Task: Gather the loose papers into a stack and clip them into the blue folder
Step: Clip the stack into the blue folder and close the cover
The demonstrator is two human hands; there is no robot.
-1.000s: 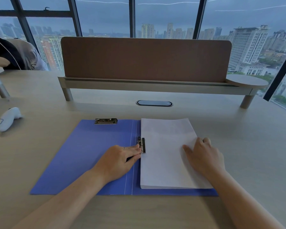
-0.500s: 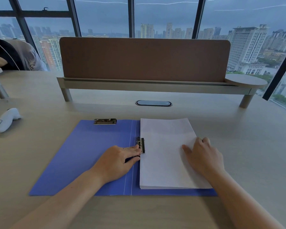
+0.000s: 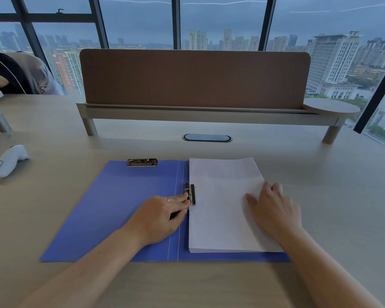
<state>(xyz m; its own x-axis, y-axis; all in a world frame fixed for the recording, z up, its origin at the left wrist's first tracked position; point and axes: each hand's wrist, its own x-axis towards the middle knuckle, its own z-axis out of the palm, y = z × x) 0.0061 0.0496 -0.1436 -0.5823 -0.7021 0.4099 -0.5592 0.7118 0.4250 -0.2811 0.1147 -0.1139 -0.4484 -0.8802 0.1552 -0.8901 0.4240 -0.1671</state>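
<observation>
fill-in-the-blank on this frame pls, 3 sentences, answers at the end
The white stack of paper lies on the ____ half of the open blue folder.
The left hand touches the silver metal ____ at the folder's spine.
The right hand rests flat on the ____.

Answers: right; clip; paper

A pale wood counter (image 3: 320, 196) carries a brown divider panel (image 3: 193, 78) on a raised shelf (image 3: 205, 115). Behind it, tall dark-framed windows (image 3: 220, 21) show an overcast city skyline in dim bluish light.
</observation>
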